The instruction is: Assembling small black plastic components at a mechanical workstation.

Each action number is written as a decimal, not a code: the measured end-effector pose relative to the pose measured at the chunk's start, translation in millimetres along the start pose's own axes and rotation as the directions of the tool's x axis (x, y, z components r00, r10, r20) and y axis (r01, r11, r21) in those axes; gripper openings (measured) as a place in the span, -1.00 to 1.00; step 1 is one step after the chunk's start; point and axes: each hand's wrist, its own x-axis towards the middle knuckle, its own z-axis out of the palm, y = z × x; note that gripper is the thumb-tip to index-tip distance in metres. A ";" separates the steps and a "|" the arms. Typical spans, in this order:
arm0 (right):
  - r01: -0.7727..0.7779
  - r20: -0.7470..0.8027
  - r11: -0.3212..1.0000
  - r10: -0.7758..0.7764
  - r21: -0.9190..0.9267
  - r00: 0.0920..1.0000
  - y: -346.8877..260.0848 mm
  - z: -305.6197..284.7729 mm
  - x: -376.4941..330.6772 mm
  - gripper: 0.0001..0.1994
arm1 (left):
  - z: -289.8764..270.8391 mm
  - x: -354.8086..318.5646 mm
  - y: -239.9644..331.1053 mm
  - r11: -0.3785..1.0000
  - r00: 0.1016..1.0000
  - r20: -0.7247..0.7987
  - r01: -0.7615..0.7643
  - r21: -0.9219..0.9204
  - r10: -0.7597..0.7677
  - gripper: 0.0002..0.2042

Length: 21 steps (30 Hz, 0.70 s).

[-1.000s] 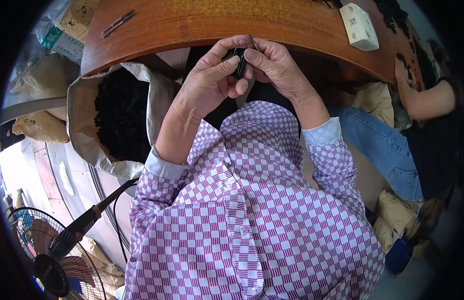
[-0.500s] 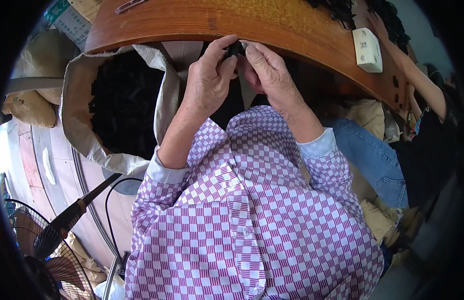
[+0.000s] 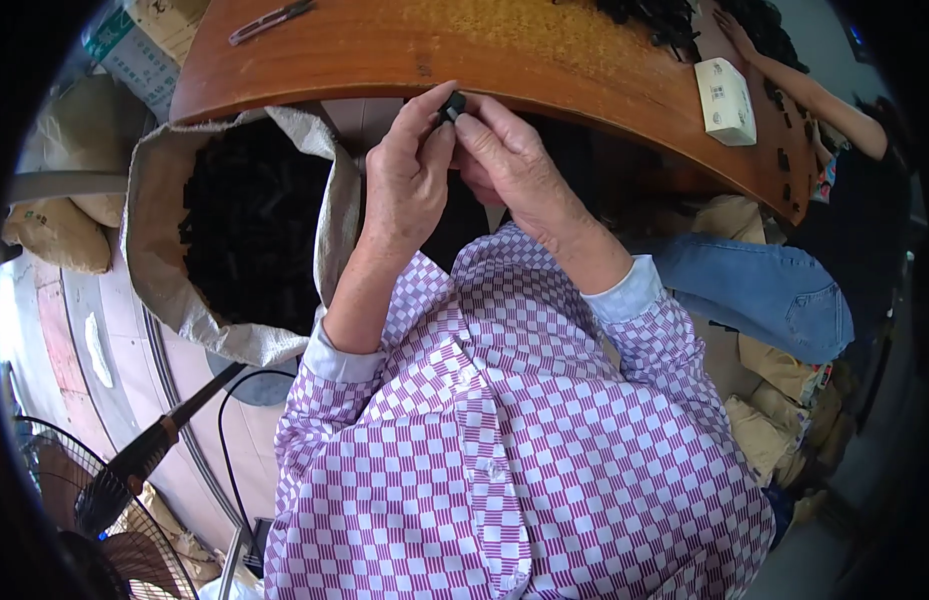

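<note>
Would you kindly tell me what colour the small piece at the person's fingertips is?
The small piece is black, best seen in the head view.

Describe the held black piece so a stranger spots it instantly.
Find the brown table. By its near edge, the left hand and right hand meet. They hold the small black piece, unlike the black pieces heaped in the pale sack.

The tabletop is orange-brown. The small piece near its front edge is black, the shirt before the tabletop purple-and-white checked, the jeans by its right end blue.
</note>
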 end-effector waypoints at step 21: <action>0.000 -0.246 0.462 -0.471 -0.887 0.847 -56.2 -164.5 90.7 -0.66 | -167.3 -24.0 30.0 0.566 0.903 -0.385 0.423 0.708 -0.193 -0.70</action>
